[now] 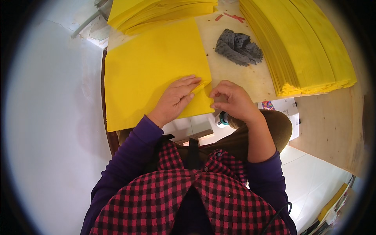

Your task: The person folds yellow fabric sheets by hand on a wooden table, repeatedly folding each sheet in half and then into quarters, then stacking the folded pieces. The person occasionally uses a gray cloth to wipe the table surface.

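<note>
A yellow cloth-like sheet (149, 74) lies flat on the table in front of me, its near edge toward my lap. My left hand (176, 98) rests on it near the right-hand near corner, fingers stretched out and thumb apart. Just right of those fingertips, the material rises in a small crease. At the sheet's right edge is my right hand (234, 100), fingers curved, with a gap between thumb and forefinger. Its fingertips are close to the edge; whether they touch it, I cannot tell. Anything beneath the sheet is hidden.
A crumpled grey cloth (239, 47) and red strips (234, 18) lie on the pale wooden table (250, 84). Tall yellow stacks stand at the right (309, 47) and far left (160, 13). A white wall (55, 117) borders the left side.
</note>
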Tool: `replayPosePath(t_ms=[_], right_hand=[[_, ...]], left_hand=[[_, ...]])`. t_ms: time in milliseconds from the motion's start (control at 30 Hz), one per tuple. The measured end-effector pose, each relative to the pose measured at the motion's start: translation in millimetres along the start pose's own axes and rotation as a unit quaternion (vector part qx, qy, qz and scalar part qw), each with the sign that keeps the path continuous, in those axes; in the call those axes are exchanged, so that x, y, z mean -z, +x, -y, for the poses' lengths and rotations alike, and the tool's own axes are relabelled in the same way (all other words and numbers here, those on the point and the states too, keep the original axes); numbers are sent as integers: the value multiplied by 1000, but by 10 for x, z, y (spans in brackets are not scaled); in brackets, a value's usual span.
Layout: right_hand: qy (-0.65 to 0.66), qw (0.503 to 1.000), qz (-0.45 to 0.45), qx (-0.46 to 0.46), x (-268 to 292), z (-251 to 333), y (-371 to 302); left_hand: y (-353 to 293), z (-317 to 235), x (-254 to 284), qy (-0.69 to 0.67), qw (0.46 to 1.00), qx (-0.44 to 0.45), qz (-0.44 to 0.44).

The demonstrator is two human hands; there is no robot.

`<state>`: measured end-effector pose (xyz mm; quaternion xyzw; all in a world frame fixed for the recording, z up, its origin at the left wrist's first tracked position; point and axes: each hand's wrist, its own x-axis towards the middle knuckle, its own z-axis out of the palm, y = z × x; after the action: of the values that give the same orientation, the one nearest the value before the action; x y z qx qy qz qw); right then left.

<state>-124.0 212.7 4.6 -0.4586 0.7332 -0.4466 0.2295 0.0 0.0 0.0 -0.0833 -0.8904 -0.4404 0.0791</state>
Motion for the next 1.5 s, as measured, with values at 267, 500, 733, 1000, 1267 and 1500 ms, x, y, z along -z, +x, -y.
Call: replayPosePath(t_ms=[267, 500, 733, 1000, 1267, 1500], right_hand=[[91, 995, -17, -24, -104, 10, 18], [139, 990, -37, -8, -103, 59, 63], [122, 991, -51, 14, -95, 101, 104], [134, 989, -59, -4, -100, 114, 115], [151, 984, -96, 0, -85, 128, 101], [116, 988, -94, -26, 34, 37, 10]], left_hand=[[-9, -8, 3, 10, 1000, -19, -19], [9, -58, 54, 10, 1000, -18, 8], [5, -110, 67, 28, 999, -10, 26], [-9, -79, 47, 4, 1000, -3, 25], [-25, -44, 50, -26, 1000, -5, 9], [-31, -23, 34, -26, 1000, 5, -6]])
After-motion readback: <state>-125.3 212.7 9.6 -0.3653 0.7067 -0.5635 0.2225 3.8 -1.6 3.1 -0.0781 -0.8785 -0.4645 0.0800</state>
